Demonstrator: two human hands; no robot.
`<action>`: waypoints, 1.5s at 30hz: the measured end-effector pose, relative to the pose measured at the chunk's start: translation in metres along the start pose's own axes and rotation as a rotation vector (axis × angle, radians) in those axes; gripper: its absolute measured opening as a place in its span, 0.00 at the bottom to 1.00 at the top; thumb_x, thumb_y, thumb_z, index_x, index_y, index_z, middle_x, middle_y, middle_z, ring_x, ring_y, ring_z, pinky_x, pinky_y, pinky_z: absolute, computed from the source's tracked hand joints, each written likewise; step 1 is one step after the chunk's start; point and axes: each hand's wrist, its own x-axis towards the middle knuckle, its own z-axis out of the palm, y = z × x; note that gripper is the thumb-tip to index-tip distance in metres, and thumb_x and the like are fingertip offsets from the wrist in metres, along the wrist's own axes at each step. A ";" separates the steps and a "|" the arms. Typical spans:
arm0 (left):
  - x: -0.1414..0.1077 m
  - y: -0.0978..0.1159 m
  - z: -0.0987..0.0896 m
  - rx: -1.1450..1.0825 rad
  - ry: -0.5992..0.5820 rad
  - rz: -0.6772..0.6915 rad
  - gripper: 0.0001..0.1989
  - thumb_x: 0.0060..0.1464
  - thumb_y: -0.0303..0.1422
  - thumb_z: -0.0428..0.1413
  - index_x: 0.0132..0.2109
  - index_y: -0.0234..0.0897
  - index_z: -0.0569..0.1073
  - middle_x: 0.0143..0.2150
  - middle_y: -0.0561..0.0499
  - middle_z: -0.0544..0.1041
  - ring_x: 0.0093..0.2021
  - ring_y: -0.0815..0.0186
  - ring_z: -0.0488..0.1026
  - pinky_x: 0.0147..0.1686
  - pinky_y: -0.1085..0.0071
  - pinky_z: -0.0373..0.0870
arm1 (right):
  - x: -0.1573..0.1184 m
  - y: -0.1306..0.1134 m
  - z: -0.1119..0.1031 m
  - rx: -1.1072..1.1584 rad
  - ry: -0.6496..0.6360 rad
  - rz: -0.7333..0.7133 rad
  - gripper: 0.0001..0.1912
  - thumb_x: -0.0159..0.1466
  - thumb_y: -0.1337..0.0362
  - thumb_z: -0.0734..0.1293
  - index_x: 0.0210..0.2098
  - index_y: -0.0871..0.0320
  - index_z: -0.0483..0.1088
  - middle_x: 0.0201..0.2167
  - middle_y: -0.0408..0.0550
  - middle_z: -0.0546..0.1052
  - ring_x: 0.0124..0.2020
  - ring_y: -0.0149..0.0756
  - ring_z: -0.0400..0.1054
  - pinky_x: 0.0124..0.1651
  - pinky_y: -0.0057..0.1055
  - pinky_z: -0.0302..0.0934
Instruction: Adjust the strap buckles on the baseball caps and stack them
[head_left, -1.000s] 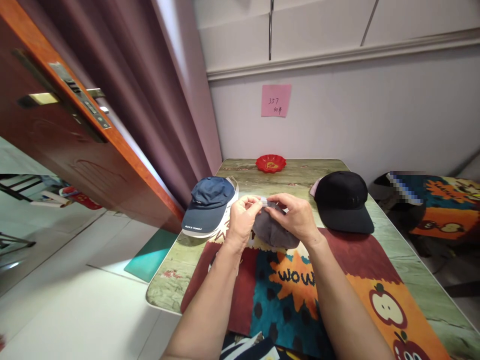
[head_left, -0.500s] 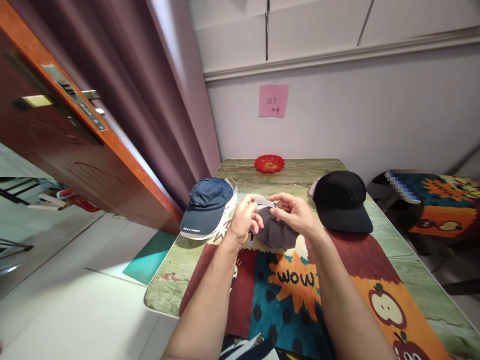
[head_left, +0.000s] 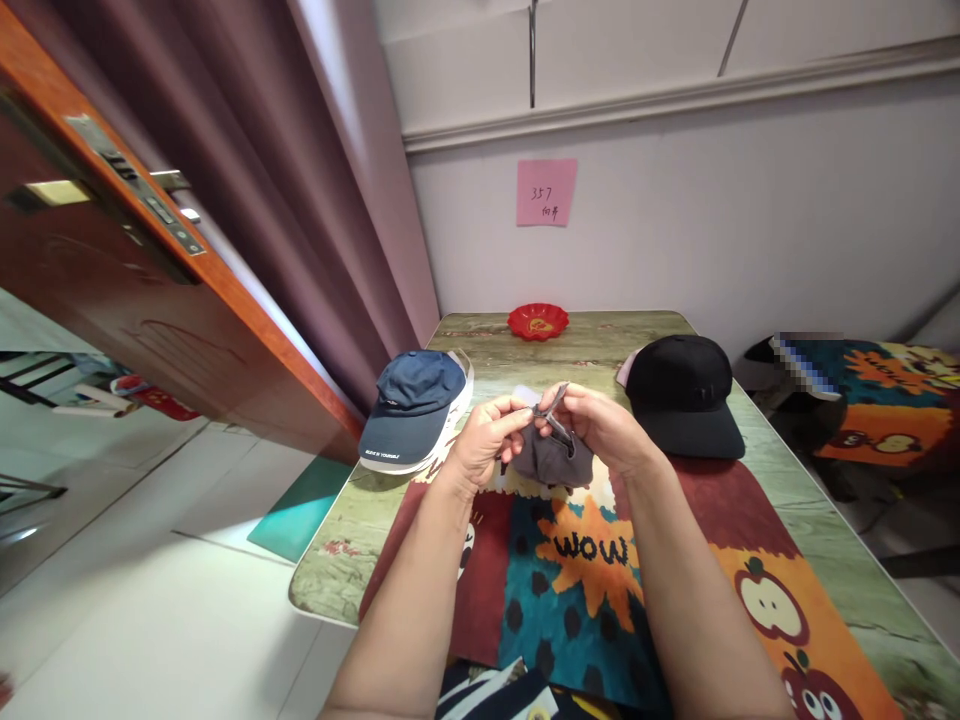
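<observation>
Centrally over the table (head_left: 337,570), the left hand (head_left: 484,440) and right hand (head_left: 596,425) both pinch the strap (head_left: 553,405) of the grey cap (head_left: 553,460). The blue cap (head_left: 420,395) lies by the table's left edge, the black cap (head_left: 682,395) near its right edge, the red dish (head_left: 538,321) by the far edge.

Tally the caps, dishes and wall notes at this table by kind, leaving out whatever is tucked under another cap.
Caps: 3 (navy cap, black cap, grey cap)
Dishes: 1 (red dish)
Wall notes: 1 (pink note)
Total: 5
</observation>
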 end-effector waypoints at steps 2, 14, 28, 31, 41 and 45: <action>0.000 -0.002 0.000 -0.012 0.002 0.005 0.16 0.46 0.41 0.67 0.35 0.34 0.75 0.28 0.52 0.77 0.16 0.79 0.62 0.13 0.82 0.51 | 0.001 0.001 0.002 0.015 0.026 -0.007 0.15 0.60 0.49 0.70 0.35 0.55 0.72 0.29 0.45 0.75 0.31 0.35 0.70 0.39 0.32 0.66; -0.008 0.008 0.014 0.083 0.117 0.100 0.13 0.44 0.38 0.65 0.35 0.35 0.74 0.24 0.59 0.70 0.16 0.78 0.62 0.14 0.80 0.57 | 0.000 -0.001 0.003 -0.169 0.183 -0.177 0.15 0.58 0.49 0.75 0.34 0.55 0.80 0.41 0.48 0.80 0.42 0.38 0.72 0.43 0.31 0.66; 0.004 -0.010 0.016 -0.008 0.123 0.177 0.17 0.45 0.38 0.68 0.40 0.34 0.76 0.25 0.58 0.71 0.16 0.78 0.61 0.13 0.79 0.55 | 0.001 -0.006 0.013 0.029 0.248 -0.171 0.18 0.55 0.52 0.78 0.30 0.57 0.70 0.22 0.38 0.68 0.22 0.25 0.60 0.27 0.22 0.58; 0.004 -0.008 0.019 0.003 0.141 0.197 0.16 0.45 0.37 0.68 0.38 0.33 0.75 0.24 0.58 0.71 0.16 0.78 0.61 0.14 0.79 0.56 | -0.002 -0.010 0.011 -0.049 0.284 -0.136 0.18 0.55 0.51 0.76 0.29 0.57 0.69 0.23 0.38 0.68 0.23 0.26 0.62 0.27 0.23 0.60; 0.001 -0.003 0.025 0.089 0.182 0.180 0.15 0.46 0.37 0.66 0.38 0.33 0.75 0.23 0.57 0.71 0.17 0.77 0.64 0.16 0.80 0.59 | -0.008 -0.011 0.003 -0.502 0.371 -0.136 0.15 0.58 0.54 0.72 0.26 0.57 0.67 0.19 0.40 0.69 0.21 0.30 0.64 0.25 0.26 0.56; 0.001 -0.007 0.025 0.113 0.187 0.199 0.13 0.47 0.36 0.65 0.37 0.34 0.75 0.23 0.58 0.71 0.17 0.76 0.65 0.16 0.80 0.61 | -0.007 -0.010 0.004 -0.543 0.386 -0.164 0.15 0.58 0.53 0.72 0.26 0.57 0.67 0.19 0.40 0.68 0.21 0.29 0.60 0.25 0.27 0.55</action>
